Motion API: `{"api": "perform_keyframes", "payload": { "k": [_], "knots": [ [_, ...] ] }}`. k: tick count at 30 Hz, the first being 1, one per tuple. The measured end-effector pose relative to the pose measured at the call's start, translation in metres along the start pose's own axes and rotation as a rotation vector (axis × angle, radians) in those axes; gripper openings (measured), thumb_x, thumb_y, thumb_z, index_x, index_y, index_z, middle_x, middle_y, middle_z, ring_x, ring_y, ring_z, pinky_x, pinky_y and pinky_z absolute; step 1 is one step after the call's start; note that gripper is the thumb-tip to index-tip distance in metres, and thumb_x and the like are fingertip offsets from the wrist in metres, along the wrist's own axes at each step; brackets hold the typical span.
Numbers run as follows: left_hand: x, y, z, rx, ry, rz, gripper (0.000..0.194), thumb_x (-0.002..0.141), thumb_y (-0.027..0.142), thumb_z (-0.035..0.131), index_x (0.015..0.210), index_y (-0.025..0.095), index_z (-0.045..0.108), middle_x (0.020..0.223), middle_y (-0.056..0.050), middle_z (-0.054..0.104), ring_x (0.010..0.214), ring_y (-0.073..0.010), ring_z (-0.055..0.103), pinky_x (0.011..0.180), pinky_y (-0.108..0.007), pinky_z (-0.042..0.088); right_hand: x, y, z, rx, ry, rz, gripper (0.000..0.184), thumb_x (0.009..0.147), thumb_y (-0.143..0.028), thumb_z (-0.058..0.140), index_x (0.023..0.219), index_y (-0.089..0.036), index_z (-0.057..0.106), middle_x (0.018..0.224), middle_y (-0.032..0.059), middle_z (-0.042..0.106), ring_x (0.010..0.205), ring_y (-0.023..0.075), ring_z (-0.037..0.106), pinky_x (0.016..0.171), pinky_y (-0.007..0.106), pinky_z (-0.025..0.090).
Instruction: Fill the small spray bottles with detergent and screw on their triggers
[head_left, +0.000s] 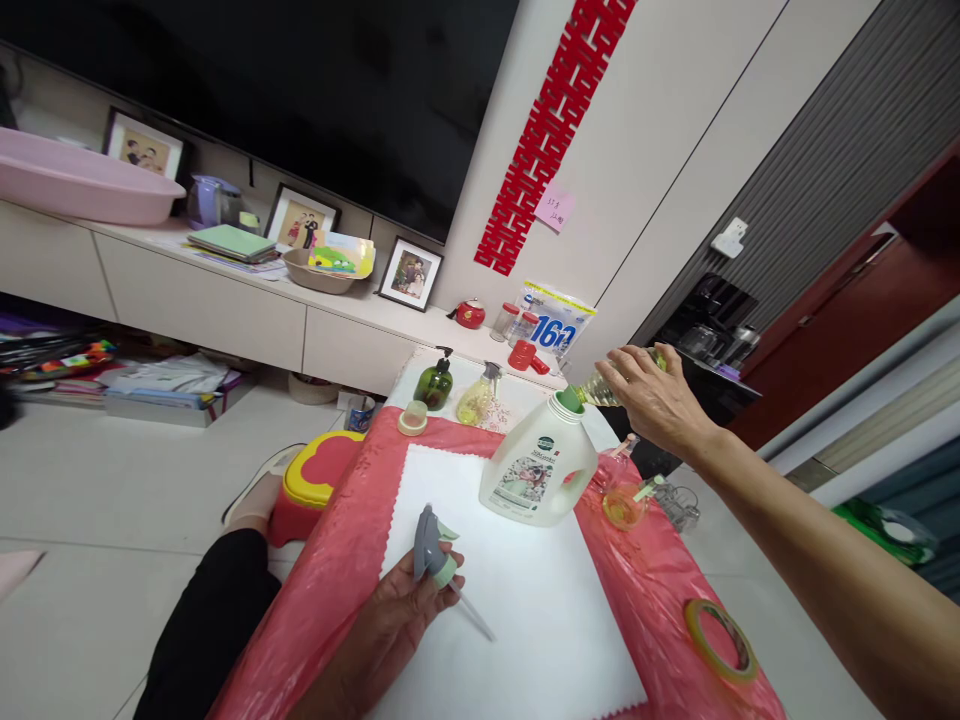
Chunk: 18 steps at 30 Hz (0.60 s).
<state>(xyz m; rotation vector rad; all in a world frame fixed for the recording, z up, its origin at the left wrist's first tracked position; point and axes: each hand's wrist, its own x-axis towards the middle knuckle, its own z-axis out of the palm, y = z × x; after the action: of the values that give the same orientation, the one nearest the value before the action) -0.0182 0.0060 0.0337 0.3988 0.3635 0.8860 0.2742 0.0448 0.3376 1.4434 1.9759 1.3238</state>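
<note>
My left hand (pixel 420 600) is closed on a grey and green trigger spray head (pixel 431 548), its thin dip tube pointing down to the right. Over the detergent jug (pixel 517 470), my right hand (pixel 652 390) grips a clear bottle (pixel 598 389) tipped sideways. The bottle's neck is at the jug's green mouth (pixel 571 399); whether liquid flows I cannot see. The white jug stands upright on a white cloth (pixel 525 610). Behind it are a dark green pump bottle (pixel 433 385), a spray bottle with yellowish liquid (pixel 475 402) and a cream cap (pixel 412 418).
Red plastic film (pixel 322 610) covers the table around the cloth. A roll of tape (pixel 721 640) lies at the right edge, near a glass vessel of amber liquid (pixel 622 508). Red-lidded jars (pixel 505 320) stand at the back. A yellow-topped red stool (pixel 319 470) stands left.
</note>
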Motion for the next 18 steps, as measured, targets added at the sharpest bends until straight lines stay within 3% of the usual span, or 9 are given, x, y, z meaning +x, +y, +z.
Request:
{"api": "perform_keyframes", "payload": {
  "k": [9, 15, 18],
  "knots": [
    [0.002, -0.002, -0.006, 0.004, -0.013, -0.002, 0.039, 0.068, 0.023, 0.090, 0.104, 0.023, 0.076, 0.105, -0.005, 0.076, 0.092, -0.0196, 0.072, 0.087, -0.031, 0.056, -0.007, -0.013, 0.006, 0.064, 0.033, 0.061, 0.057, 0.078, -0.002, 0.052, 0.134, -0.015, 0.051, 0.134, 0.0139, 0.053, 0.127, 0.0285, 0.043, 0.108, 0.058, 0.023],
    [0.002, -0.005, -0.007, 0.000, -0.001, 0.023, 0.041, 0.068, 0.029, 0.090, 0.105, 0.025, 0.074, 0.105, -0.005, 0.076, 0.095, -0.0192, 0.072, 0.089, -0.031, 0.055, -0.035, -0.014, 0.016, 0.317, 0.099, 0.365, 0.060, 0.076, -0.021, 0.064, 0.134, -0.017, 0.051, 0.133, 0.0145, 0.054, 0.121, 0.0337, 0.048, 0.100, 0.059, 0.034],
    [0.002, -0.003, -0.003, 0.005, 0.010, 0.022, 0.040, 0.068, 0.029, 0.090, 0.104, 0.025, 0.074, 0.103, -0.004, 0.076, 0.094, -0.0191, 0.072, 0.090, -0.033, 0.056, -0.057, -0.030, 0.010, 0.586, 0.174, 0.495, 0.066, 0.077, -0.039, 0.069, 0.137, -0.017, 0.050, 0.131, 0.0150, 0.055, 0.116, 0.0346, 0.052, 0.094, 0.053, 0.043]
  ]
}}
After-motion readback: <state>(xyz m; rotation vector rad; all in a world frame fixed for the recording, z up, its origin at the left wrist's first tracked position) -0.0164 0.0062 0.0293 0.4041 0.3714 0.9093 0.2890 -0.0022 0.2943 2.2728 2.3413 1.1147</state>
